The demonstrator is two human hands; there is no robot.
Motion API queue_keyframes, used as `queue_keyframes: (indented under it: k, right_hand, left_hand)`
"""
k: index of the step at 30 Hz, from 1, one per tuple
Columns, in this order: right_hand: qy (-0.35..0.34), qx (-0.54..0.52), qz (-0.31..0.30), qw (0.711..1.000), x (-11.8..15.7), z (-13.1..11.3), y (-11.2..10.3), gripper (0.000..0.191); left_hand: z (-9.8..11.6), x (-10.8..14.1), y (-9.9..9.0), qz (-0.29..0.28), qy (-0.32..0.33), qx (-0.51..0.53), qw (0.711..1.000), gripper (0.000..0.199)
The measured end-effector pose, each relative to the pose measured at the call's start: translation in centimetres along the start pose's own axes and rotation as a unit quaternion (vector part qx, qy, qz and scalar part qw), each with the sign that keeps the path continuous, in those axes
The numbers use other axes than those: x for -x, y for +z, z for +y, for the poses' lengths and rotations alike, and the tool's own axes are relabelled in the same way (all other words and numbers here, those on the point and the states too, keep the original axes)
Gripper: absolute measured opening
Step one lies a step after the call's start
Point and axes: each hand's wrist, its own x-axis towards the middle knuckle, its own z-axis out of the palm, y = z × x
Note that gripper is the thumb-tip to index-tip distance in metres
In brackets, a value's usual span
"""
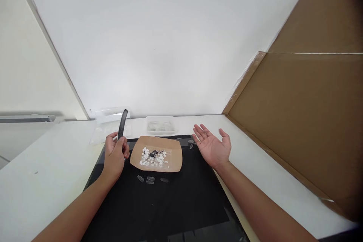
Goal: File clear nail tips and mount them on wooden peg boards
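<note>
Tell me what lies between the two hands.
In the head view, a brown paper tray of small white pieces sits on the black mat between the left hand, gripping a dark stick, and the open right hand.

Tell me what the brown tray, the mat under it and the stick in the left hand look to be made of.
Brown tray: likely kraft paperboard, matte tan, with thin folded-up rims. Black mat: dull black sheet lying flat, perhaps rubber or vinyl; hard to tell which. Stick gripped in the left hand: dark grey, slim, slightly curved, with a grainy-looking surface, possibly an abrasive file, but too small to be sure.
</note>
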Motion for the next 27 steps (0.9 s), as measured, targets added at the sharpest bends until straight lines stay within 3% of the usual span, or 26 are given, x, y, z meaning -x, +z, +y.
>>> queue_keyframes:
  k: [5, 12, 27]
  right_hand:
    - [0.018, -0.029, -0.007, 0.999, 0.1, -0.1, 0.1, 0.060]
    - [0.053, -0.019, -0.014, 0.998, -0.4, 0.4, -0.6, 0.054]
    - [0.127, 0.009, -0.064, 0.990, 0.6, 0.1, 0.7, 0.050]
  left_hand:
    - [-0.1, 0.1, 0.0, 0.016, -0.026, 0.025, 0.999, 0.030]
    - [-0.1, 0.8, 0.4, 0.023, -0.067, 0.026, 0.997, 0.024]
    - [-0.1, 1.6, 0.6, -0.005, -0.008, -0.047, 0.999, 0.030]
